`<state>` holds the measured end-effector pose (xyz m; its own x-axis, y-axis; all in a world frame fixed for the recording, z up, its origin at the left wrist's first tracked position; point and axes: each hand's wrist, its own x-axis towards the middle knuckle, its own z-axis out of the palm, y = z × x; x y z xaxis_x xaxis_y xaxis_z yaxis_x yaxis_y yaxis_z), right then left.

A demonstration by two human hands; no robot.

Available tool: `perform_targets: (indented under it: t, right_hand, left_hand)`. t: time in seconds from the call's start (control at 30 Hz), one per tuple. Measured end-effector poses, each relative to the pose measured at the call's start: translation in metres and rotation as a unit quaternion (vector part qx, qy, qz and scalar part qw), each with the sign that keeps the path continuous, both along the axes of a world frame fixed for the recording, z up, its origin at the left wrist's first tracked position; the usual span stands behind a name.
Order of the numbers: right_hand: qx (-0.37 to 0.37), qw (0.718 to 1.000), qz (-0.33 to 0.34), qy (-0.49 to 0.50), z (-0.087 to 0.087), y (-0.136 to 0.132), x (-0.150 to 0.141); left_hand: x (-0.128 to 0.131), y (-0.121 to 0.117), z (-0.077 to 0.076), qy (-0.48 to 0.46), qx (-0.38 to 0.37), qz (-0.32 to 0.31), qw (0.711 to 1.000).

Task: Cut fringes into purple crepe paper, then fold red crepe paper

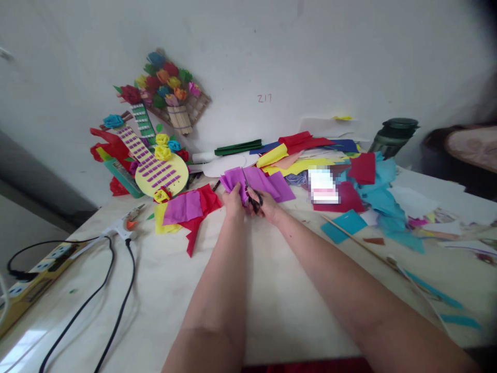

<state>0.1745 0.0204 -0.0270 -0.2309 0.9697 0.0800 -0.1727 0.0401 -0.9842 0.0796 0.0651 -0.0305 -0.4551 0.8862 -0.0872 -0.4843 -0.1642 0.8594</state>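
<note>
Purple paper (267, 182), folded in layers, is held up over the middle of the table. My left hand (233, 201) pinches its left part. In my right hand (267, 206) is a pair of scissors (255, 201) with dark handles, its blades pointing up and away across the purple paper. Whether the blades are apart or closed on the paper is too small to tell. Left of my left hand lie a purple piece (183, 208), red paper (209, 199) and a yellow piece (166, 220), overlapping one another.
A yellow paper guitar (163, 176) and a flower basket (179, 118) stand against the wall. A glue gun (123, 228) and power strip (42, 267) with black cables are at left. Coloured sheets (295, 160), a stick (355, 241) and a dark green bottle (394, 135) are at right.
</note>
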Motion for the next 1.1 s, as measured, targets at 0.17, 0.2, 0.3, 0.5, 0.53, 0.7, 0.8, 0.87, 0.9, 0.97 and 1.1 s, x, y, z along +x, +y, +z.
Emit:
perform_targets:
  t: [0.17,0.2,0.3,0.5,0.53,0.7,0.8,0.87,0.9,0.97,1.1]
  right_hand:
    - [-0.007,1.000,0.007,0.015,0.001,0.001,0.002]
    - [-0.008,1.000,0.005,0.015,0.001,0.001,0.002]
    - [-0.007,1.000,0.000,0.017,0.000,0.003,0.002]
    - [-0.001,1.000,-0.007,0.024,-0.002,0.007,0.003]
    - [-0.001,1.000,-0.008,0.025,-0.002,0.008,0.003]
    - [0.002,1.000,-0.016,0.026,-0.001,0.007,0.003]
    - [0.002,0.999,-0.020,0.025,0.000,0.007,0.002]
    - [0.002,0.999,-0.024,0.021,0.002,0.006,0.002]
    - [0.002,0.999,-0.026,0.019,0.002,0.006,0.002]
    - [0.001,0.999,-0.028,0.017,0.003,0.005,0.001]
    - [0.001,0.999,-0.027,0.017,0.004,0.005,0.001]
  left_hand:
    - [0.001,-0.003,0.002,-0.011,0.033,-0.022,0.999]
    - [0.001,-0.004,0.002,-0.012,0.034,-0.028,0.999]
    - [0.003,-0.008,0.005,-0.013,0.025,-0.048,0.998]
    - [0.005,-0.014,0.009,-0.003,0.017,-0.067,0.998]
    - [0.005,-0.015,0.010,-0.003,0.016,-0.067,0.998]
    - [0.006,-0.015,0.011,-0.010,0.017,-0.060,0.998]
    - [0.006,-0.013,0.009,-0.008,0.016,-0.062,0.998]
    - [0.005,-0.012,0.008,-0.007,0.017,-0.059,0.998]
    - [0.005,-0.011,0.007,-0.008,0.021,-0.057,0.998]
    - [0.004,-0.010,0.006,-0.010,0.029,-0.053,0.998]
    - [0.004,-0.009,0.006,-0.020,0.029,-0.057,0.998]
